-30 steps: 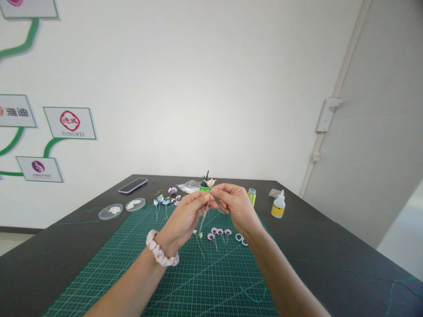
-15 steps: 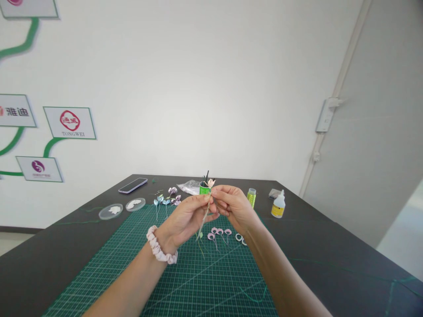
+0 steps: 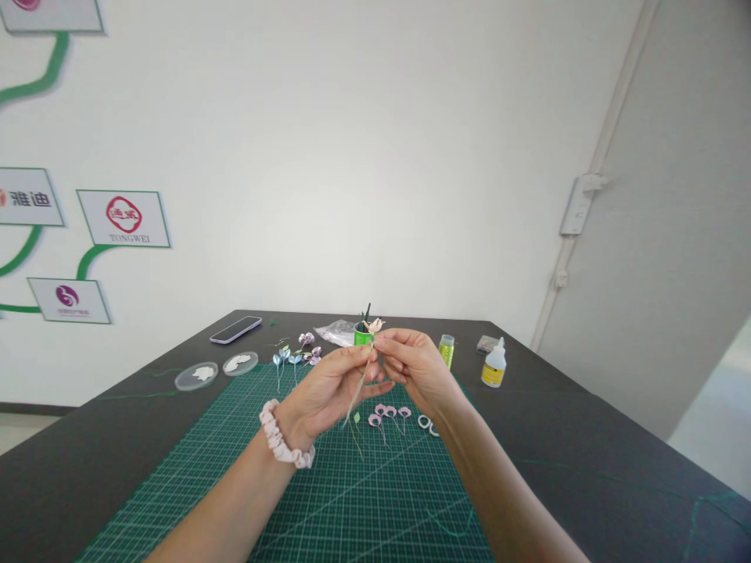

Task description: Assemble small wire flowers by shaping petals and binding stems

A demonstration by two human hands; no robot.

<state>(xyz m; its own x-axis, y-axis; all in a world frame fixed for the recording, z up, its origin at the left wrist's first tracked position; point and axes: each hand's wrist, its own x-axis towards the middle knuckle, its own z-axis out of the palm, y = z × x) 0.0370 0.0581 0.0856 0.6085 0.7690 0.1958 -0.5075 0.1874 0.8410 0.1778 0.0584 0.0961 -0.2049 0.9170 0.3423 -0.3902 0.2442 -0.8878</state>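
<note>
A small pale pink craft flower [image 3: 375,325] stands upright just above my fingertips, its thin pale stem slanting down to the left. My left hand [image 3: 334,385] wears a fabric scrunchie [image 3: 284,440] at the wrist and pinches that stem between thumb and forefinger. Close against it, my right hand [image 3: 415,367] is pinched at the stem just under the bloom; whether a thread is also between those fingers I cannot tell. Below the hands, several lilac petal pieces on wires [image 3: 390,413] and a small green leaf on a wire [image 3: 356,420] lie on the green cutting mat [image 3: 328,508].
Behind the hands stand a green pot [image 3: 362,336], a spool of green thread [image 3: 446,353] and a glue bottle [image 3: 494,367]. Blue wired flowers [image 3: 285,356], two clear dishes with white pieces [image 3: 196,376] and a phone [image 3: 235,329] lie left. Scissors handles [image 3: 425,421] show beside my right wrist.
The flower has turned slightly between my fingers, and its stem's lower end has swung a little left. Both hands stay in nearly the same place.
</note>
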